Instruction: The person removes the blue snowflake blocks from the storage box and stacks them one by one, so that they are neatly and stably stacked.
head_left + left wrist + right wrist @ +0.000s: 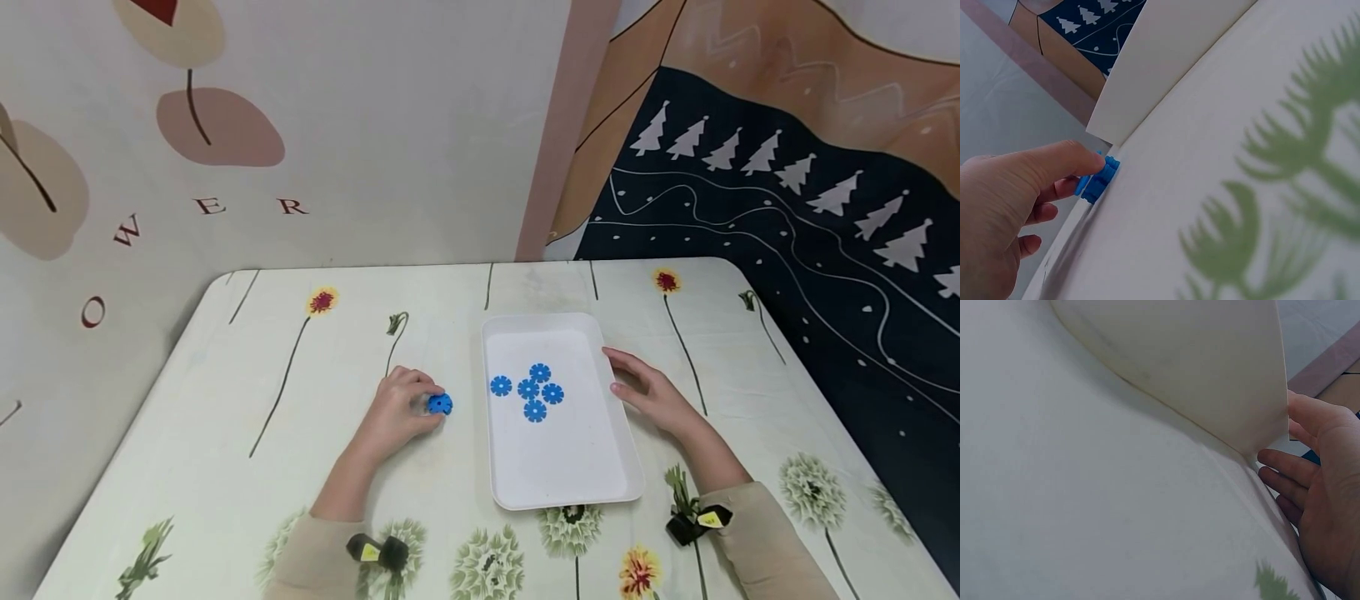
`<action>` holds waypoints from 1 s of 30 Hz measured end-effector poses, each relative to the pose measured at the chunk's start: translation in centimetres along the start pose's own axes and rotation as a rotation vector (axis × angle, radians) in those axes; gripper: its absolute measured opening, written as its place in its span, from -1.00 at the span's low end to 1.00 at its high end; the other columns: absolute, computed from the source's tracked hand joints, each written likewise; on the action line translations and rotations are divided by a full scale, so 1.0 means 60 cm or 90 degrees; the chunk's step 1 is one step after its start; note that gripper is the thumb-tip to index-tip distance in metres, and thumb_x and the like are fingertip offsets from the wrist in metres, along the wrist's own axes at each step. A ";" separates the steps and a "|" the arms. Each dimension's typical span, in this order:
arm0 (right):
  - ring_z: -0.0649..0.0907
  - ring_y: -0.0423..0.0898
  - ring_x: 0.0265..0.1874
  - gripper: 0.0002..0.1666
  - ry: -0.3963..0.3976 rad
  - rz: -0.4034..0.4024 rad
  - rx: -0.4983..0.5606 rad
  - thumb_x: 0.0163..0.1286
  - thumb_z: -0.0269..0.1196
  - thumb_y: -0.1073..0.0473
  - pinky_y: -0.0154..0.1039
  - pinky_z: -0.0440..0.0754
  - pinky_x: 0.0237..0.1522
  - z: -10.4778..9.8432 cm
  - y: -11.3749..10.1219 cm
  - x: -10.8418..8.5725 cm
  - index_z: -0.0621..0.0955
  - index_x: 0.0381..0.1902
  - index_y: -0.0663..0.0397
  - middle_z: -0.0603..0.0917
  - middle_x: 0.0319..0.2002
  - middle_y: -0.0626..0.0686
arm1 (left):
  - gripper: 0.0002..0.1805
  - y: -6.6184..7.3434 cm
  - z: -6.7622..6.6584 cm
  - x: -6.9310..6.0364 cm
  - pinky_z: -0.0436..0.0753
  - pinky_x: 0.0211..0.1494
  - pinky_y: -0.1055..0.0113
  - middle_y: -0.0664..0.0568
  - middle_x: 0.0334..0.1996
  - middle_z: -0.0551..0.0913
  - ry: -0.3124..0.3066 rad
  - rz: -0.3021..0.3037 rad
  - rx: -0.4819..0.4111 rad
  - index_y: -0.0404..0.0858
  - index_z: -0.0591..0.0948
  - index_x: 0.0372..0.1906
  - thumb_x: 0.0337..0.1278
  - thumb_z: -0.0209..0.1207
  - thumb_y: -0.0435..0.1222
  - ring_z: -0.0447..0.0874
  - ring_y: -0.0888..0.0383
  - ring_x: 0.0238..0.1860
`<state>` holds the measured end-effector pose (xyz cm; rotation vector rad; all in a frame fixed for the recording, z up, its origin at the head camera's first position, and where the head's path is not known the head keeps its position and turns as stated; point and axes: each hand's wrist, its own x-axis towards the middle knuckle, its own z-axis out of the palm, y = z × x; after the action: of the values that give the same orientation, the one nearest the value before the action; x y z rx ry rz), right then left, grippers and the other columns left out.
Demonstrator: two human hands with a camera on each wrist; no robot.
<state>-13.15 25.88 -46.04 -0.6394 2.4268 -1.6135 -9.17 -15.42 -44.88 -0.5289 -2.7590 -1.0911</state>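
Note:
My left hand [397, 408] pinches a small bunch of blue notched plastic discs [440, 404] between thumb and fingers, at the table's surface left of the tray. In the left wrist view the discs [1101, 179] appear stacked together, partly hidden by the fingers. A white rectangular tray [562, 467] holds several more flat blue notched discs [528, 389], most of them in a cluster, with a single disc [501, 386] near the left wall. My right hand [651, 392] rests at the tray's right edge, fingers loosely bent; the right wrist view shows its fingertips touching the tray's wall [1210, 381].
A flower-printed cloth [225, 492] covers the table, whose far edge meets a pale wall [420, 150] with letters and leaf shapes. Right of the table is a dark panel with white tree shapes [832, 196]. Black cameras [378, 550] are strapped on both sleeves.

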 end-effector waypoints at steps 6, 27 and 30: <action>0.32 0.25 0.27 -0.34 0.000 -0.003 -0.005 0.42 0.15 0.28 -0.55 0.21 0.16 0.000 0.001 0.000 0.24 0.42 0.19 0.37 0.27 0.32 | -0.68 -0.004 0.003 0.000 0.29 0.06 0.02 0.06 -0.23 0.61 -0.002 0.001 0.019 -0.25 0.74 -0.23 -0.24 0.50 -0.32 0.40 0.09 -0.13; 0.31 0.25 0.27 -0.34 0.001 -0.010 -0.004 0.42 0.15 0.28 -0.55 0.20 0.16 0.000 0.002 0.000 0.25 0.42 0.20 0.36 0.27 0.33 | -0.68 -0.003 0.003 0.003 0.32 0.02 0.04 0.04 -0.22 0.62 0.016 0.009 0.014 -0.26 0.74 -0.22 -0.21 0.49 -0.30 0.41 0.08 -0.13; 0.30 0.25 0.28 -0.34 0.000 -0.009 -0.006 0.42 0.15 0.28 -0.55 0.19 0.17 0.000 0.002 0.000 0.25 0.42 0.20 0.36 0.28 0.32 | -0.69 0.001 -0.001 0.005 0.31 0.02 0.04 0.03 -0.22 0.62 0.029 0.016 -0.011 -0.29 0.73 -0.21 -0.17 0.47 -0.30 0.41 0.08 -0.12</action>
<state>-13.21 25.91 -46.15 -0.6598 2.4360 -1.6086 -9.39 -15.32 -44.72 -0.5324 -2.6990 -1.1079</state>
